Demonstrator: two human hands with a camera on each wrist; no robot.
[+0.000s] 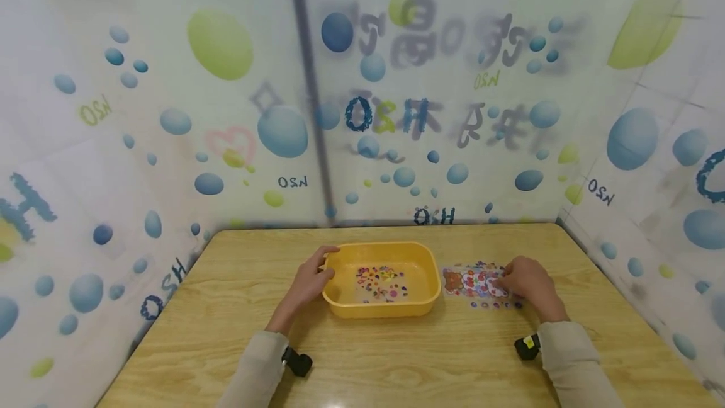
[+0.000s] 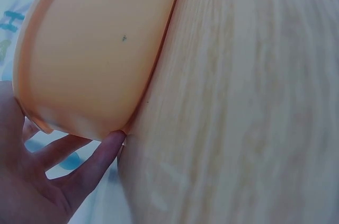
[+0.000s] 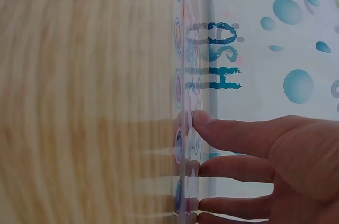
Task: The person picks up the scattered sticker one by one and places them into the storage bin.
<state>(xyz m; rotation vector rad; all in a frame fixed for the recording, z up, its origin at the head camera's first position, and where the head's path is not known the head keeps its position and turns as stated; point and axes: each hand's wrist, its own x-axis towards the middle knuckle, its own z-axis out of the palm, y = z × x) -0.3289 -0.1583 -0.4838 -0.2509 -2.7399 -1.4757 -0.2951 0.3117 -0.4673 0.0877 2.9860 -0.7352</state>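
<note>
A yellow plastic basin (image 1: 382, 310) stands on the table. Small colourful pieces (image 1: 381, 282) are scattered across its floor. My left hand (image 1: 310, 279) holds the basin's left end, fingers over the rim at the far corner. The left wrist view shows a fingertip (image 2: 114, 142) against the basin's wall (image 2: 100, 60). To the right of the basin lies a clear sheet with cartoon animal figures (image 1: 471, 283) and small round prints. My right hand (image 1: 532, 283) rests on its right part; thumb and fairly straight fingers (image 3: 238, 168) touch its surface. Nothing is visibly pinched.
The wood-grain table (image 1: 413, 357) extends in front of the basin. A curtain with blue and green drop prints (image 1: 396, 87) hangs behind and along both sides. Black wrist cameras (image 1: 297, 362) sit at both sleeves.
</note>
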